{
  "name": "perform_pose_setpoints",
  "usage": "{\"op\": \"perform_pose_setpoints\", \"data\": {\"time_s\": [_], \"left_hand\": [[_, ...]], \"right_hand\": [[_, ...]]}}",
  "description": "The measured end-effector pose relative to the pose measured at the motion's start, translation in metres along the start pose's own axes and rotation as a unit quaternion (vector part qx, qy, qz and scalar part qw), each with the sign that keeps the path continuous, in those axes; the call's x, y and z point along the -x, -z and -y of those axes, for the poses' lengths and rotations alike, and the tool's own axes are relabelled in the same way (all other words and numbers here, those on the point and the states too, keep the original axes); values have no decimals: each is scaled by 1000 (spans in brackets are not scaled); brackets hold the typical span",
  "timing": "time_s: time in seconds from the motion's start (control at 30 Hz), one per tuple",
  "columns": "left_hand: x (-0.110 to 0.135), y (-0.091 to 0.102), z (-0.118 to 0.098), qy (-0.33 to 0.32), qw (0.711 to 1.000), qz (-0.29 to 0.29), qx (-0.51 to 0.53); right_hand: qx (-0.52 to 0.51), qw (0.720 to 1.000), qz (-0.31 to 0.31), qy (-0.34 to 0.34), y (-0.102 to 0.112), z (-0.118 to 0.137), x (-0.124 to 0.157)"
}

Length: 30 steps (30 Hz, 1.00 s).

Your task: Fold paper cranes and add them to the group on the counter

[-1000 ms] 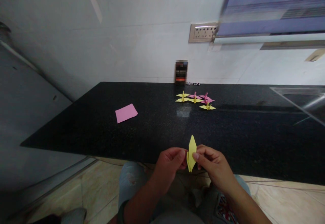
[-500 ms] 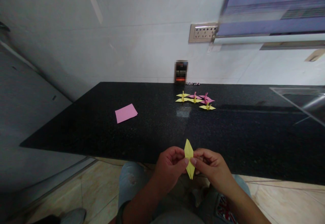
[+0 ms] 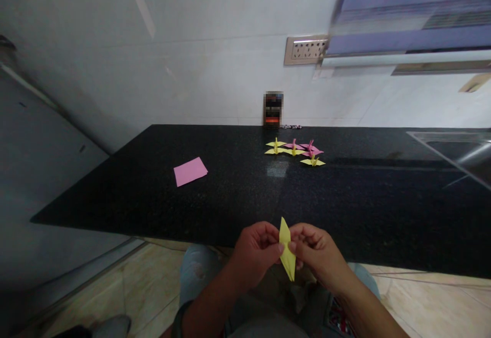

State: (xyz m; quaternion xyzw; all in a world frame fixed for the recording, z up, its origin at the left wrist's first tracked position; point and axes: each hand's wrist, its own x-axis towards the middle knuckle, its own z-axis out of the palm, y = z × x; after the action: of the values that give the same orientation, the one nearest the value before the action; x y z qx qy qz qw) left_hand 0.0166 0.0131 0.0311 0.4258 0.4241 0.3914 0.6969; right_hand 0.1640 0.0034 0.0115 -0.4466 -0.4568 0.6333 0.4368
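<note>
A narrow, diamond-shaped piece of folded yellow origami paper [image 3: 287,258] is held upright between my two hands, just over the counter's front edge. My left hand [image 3: 258,252] pinches its left side, thumb on the near face and fingers curled behind. From the right, my right hand [image 3: 317,251] grips it the same way, its thumb close to the other thumb at the paper's middle. The fingertips behind the paper are partly hidden.
On the black counter [image 3: 230,200], several yellow and pink paper cranes [image 3: 294,151] stand grouped toward the back. Pink paper sheets [image 3: 191,171] lie at left. A blurred dark box [image 3: 273,109] leans near the wall; a metal sink [image 3: 460,146] is at right.
The folded yellow paper has moved slightly down and toward me, tilting a little, with both hands still pinching it. The cranes and pink sheets have stayed in place.
</note>
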Motion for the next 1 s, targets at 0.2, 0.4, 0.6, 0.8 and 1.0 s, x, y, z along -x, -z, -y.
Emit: {"op": "perform_pose_setpoints", "data": {"time_s": [0.2,0.4,0.6,0.8,1.0], "left_hand": [[-1,2,3,1,1000,4,22],[-1,1,4,34,997,-1,65],[1,1,6,47,999,22,14],[1,2,15,-28,998,1,-53],[8,1,11,-110,978,-13,-176]], "right_hand": [[-58,997,5,47,-1,-4,1],[-8,996,15,87,5,1,3],[220,950,7,221,8,11,5],[184,972,-18,146,2,6,13],[209,965,-15,160,2,8,9]]}}
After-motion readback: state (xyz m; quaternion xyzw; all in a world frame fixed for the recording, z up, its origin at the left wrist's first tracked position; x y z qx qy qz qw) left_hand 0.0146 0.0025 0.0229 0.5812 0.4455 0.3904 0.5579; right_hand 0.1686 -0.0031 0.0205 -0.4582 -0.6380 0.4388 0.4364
